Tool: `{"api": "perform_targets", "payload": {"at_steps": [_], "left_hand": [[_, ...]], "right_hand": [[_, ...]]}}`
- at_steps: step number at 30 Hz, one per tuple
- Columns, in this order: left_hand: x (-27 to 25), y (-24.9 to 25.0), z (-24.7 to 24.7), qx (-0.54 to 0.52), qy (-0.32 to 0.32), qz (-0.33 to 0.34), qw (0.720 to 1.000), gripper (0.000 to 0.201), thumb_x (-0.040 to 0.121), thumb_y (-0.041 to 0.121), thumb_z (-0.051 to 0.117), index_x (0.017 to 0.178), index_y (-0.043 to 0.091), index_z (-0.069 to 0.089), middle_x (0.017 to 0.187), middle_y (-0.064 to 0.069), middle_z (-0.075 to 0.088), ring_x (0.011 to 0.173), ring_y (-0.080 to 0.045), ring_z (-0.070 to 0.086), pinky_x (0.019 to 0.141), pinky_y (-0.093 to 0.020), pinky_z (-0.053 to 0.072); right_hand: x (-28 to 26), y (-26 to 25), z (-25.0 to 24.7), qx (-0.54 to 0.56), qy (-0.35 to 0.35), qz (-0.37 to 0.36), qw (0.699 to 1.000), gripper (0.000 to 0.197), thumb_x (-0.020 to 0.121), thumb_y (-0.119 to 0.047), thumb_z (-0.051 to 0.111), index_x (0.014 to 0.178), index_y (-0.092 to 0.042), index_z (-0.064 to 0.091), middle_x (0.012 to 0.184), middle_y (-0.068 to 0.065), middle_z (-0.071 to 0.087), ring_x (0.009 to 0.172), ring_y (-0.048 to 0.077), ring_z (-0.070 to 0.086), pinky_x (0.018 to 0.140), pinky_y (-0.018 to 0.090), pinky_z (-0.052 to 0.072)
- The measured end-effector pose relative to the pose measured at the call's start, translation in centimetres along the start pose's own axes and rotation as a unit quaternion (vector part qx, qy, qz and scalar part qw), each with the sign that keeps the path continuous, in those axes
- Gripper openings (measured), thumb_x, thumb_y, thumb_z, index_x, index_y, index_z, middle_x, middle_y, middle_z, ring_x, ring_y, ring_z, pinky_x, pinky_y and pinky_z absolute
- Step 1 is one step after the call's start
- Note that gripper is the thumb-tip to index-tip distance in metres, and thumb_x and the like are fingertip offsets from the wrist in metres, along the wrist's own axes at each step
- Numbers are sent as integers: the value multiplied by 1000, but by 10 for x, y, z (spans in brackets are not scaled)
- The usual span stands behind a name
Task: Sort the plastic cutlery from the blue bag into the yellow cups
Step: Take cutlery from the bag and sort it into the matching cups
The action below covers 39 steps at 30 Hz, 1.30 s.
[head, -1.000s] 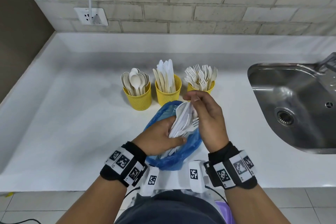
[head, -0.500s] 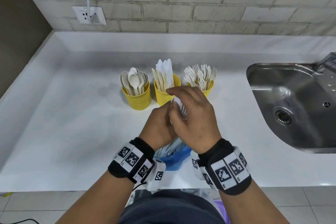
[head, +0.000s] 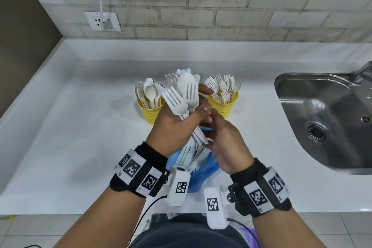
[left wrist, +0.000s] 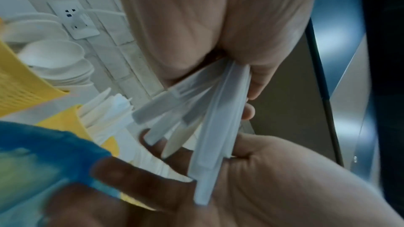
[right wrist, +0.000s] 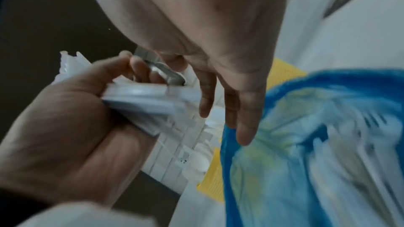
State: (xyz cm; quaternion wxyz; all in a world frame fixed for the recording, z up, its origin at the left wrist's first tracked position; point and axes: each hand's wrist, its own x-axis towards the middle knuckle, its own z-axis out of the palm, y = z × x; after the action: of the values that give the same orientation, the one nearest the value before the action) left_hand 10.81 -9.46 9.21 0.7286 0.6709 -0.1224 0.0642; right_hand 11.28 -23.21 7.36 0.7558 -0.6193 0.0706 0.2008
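Observation:
My left hand [head: 193, 115] grips a bundle of white plastic cutlery [head: 186, 94] upright, with fork heads and a spoon fanned out above the fist. My right hand [head: 217, 133] sits just right of the handle ends, fingers straight and touching them. In the right wrist view those fingers [right wrist: 231, 110] hang loose beside the bundle [right wrist: 148, 99]. The blue bag [head: 203, 169] lies under both hands with more cutlery in it. A yellow cup of spoons [head: 151, 111] and a yellow cup of forks [head: 223, 105] stand behind. The bundle hides the middle cup in the head view.
A steel sink [head: 322, 123] is set into the white counter [head: 70, 137] at the right. A wall socket with a white cable [head: 102, 21] sits on the tiled wall behind. The counter's front edge runs just below my wrists.
The left hand has lifted the bundle up out of the bag. The right hand, which covered the top of the bundle, has dropped to the handle ends, and the heads now show.

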Motion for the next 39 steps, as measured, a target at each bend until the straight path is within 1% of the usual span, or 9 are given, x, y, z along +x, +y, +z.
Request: {"api": "perform_targets", "payload": {"at_steps": [2, 7, 12, 17, 20, 22, 29, 34, 39], "left_hand": [[1, 2, 6, -9, -3, 1, 1000, 24, 98, 0, 62, 119, 10, 62, 86, -3, 62, 79, -32, 64, 80, -47, 57], [-2, -2, 15, -19, 31, -23, 999, 28, 86, 19, 77, 109, 10, 65, 91, -14, 67, 90, -38, 67, 89, -63, 55], [-9, -4, 23, 51, 71, -28, 996, 55, 78, 29, 82, 120, -2, 65, 110, -5, 73, 107, -15, 70, 97, -35, 56], [-11, -12, 25, 94, 100, 0, 990, 39, 86, 31, 79, 120, 14, 70, 120, -5, 73, 119, -20, 67, 105, -40, 52], [-13, -11, 23, 74, 83, 3, 994, 15, 95, 23, 71, 108, 27, 79, 110, -3, 78, 111, -25, 71, 101, -50, 54], [-13, -9, 21, 72, 81, -4, 994, 38, 99, 9, 64, 106, 44, 77, 107, 3, 79, 106, -22, 74, 100, -47, 56], [-13, -2, -1, -27, 26, -68, 997, 22, 103, 10, 57, 120, 17, 68, 109, -17, 77, 94, -38, 74, 88, -59, 59], [-15, 1, -12, -48, -21, -114, 992, 18, 100, 11, 55, 114, 7, 64, 102, -17, 77, 80, -27, 73, 79, -40, 62], [-15, -2, -7, 6, -56, -136, 989, 20, 105, 2, 51, 120, 7, 62, 101, -11, 79, 80, -25, 75, 80, -46, 61]], "right_hand": [[-2, 1, 8, 64, -51, 21, 996, 43, 110, -43, 34, 123, -19, 67, 121, 9, 75, 115, 25, 70, 103, 55, 54], [-4, -9, 14, 254, -111, 70, 958, 40, 108, -40, 37, 118, -24, 72, 129, 5, 72, 116, 19, 70, 92, 38, 59], [-4, -12, 18, 348, -113, 73, 928, 38, 106, -36, 39, 123, -16, 66, 113, 6, 77, 98, 16, 76, 75, 27, 62], [-1, -10, 23, 360, -88, 66, 926, 50, 94, -34, 54, 140, -14, 59, 127, 8, 71, 111, 18, 72, 97, 30, 55], [5, -5, 23, 381, -71, 88, 918, 39, 102, -30, 47, 132, -11, 64, 124, 11, 73, 110, 21, 73, 94, 31, 58], [8, -4, 22, 383, -67, 103, 915, 33, 101, -25, 48, 123, -11, 69, 123, 13, 73, 107, 22, 74, 85, 33, 63], [1, -8, 15, 132, 13, -31, 991, 35, 108, -21, 40, 95, -15, 71, 83, 3, 74, 79, 20, 69, 68, 35, 56], [-11, -45, 8, 20, 53, -202, 978, 21, 101, 0, 51, 107, -5, 70, 98, 6, 72, 78, 14, 65, 57, 26, 55], [-11, -71, 4, -106, 6, -302, 947, 17, 98, 2, 61, 109, -4, 73, 99, 14, 69, 79, 8, 65, 65, 16, 54]]}}
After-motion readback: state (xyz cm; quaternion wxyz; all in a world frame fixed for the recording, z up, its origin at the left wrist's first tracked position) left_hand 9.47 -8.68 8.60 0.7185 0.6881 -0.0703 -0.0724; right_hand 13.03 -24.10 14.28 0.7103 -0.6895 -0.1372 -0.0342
